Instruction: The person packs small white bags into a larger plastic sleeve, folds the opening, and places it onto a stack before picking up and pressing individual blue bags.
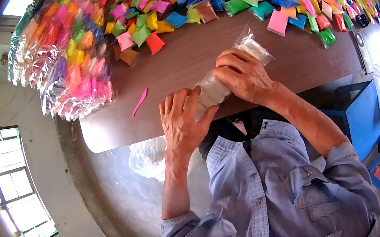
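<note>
Both hands hold a long clear plastic bag of white packets [211,90] near the table's front edge. My left hand [184,117] is at the bag's lower left end, its thumb and fingers pressed round it. My right hand [245,77] grips the bag farther right with bent fingers. Beyond the right hand, the bag's clear end sticks out to the upper right. A pink plastic tool [139,103] lies on the brown table [165,69], left of my left hand.
Clear bags of colourful packets [71,62] are stacked at the table's left. Loose coloured packets [235,5] spread along the far side. A metallic strip [362,52] lies at the right edge. A blue box-like stand [363,117] is beside the table, lower right.
</note>
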The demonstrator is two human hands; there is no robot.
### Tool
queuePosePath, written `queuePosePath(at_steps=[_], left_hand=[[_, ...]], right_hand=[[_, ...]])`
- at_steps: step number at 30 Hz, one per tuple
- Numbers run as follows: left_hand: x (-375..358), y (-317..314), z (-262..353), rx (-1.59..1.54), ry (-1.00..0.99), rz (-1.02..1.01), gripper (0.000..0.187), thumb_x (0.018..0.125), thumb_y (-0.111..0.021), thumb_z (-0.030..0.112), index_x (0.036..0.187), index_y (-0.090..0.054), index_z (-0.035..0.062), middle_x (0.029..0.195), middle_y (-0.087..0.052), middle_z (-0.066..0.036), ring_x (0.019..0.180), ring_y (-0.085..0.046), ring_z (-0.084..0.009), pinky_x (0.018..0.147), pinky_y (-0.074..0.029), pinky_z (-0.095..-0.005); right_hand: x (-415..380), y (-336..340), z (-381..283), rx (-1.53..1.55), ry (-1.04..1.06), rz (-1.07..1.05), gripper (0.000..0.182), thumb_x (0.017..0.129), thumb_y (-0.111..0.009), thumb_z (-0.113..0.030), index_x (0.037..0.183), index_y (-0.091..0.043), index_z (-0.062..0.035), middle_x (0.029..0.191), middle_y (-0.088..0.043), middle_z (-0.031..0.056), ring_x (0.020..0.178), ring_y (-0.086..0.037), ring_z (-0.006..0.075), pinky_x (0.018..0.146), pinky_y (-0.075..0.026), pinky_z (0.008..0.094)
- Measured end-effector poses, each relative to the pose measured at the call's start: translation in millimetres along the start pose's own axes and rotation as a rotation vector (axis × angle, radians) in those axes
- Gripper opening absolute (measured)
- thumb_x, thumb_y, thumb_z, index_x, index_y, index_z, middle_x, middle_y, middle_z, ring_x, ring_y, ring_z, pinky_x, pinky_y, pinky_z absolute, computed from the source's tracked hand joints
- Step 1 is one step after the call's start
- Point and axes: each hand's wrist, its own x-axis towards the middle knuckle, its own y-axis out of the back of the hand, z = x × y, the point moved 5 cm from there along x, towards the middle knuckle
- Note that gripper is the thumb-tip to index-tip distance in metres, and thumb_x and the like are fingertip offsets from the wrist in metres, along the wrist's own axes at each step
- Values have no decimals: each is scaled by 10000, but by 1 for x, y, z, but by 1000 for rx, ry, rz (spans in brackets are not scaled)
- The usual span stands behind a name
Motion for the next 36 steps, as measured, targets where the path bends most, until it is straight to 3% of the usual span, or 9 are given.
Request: queuePosePath(at_steps=[6,14,18,24,26,29,36], left_hand=[[3,2,4,-52,22,112,532,792,-919,277,1232,-753,29,1330,-721,-112,1197,-657,-324,1031,-500,-463],[-2,-8,4,-46,-48,116,472,816,-890,186,1237,-751,25,1224,-767,-106,1188,-678,-330,1043,-507,-469],[-3,-7,5,-61,-45,139,436,818,-885,153,1215,-761,23,1218,-771,-110,1177,-685,-331,1031,-520,-472],[-5,-10,2,-69,-53,171,450,794,-902,120,1213,-767,25,1217,-770,-111,1172,-689,-332,1026,-531,-461],[-5,-10,2,-66,-50,170,458,793,-904,124,1218,-765,25,1223,-766,-119,1177,-688,-338,1029,-533,-463],[-5,-8,1,-59,-41,167,488,791,-909,127,1243,-755,25,1240,-756,-139,1187,-684,-355,1036,-537,-473],[-1,-9,-3,-97,-15,127,601,786,-910,117,1338,-692,26,1269,-737,-172,1199,-674,-388,1039,-542,-490]], right_hand=[[-1,0,-1,-15,7,20,221,813,-748,-71,1024,-685,-68,1049,-662,65,1085,-685,289,870,-577,432],[6,10,-2,-99,-41,-56,168,834,-771,-111,992,-718,-95,1051,-673,38,1044,-672,249,915,-491,442],[15,28,13,-140,-93,-108,195,843,-756,-115,1037,-745,-92,1114,-706,35,1085,-673,252,947,-502,463],[18,41,52,-128,-245,-141,163,860,-735,-115,1010,-794,-92,1203,-742,56,1099,-689,303,920,-579,469],[18,37,62,4,-226,-206,106,861,-769,-82,967,-764,-80,1153,-739,51,1082,-698,302,905,-586,429],[19,39,65,49,-183,-173,100,878,-766,-131,968,-779,-89,1040,-749,68,998,-710,305,846,-592,435],[14,42,68,90,-239,-131,104,869,-782,-136,958,-774,-83,1005,-735,75,961,-707,317,817,-592,431]])
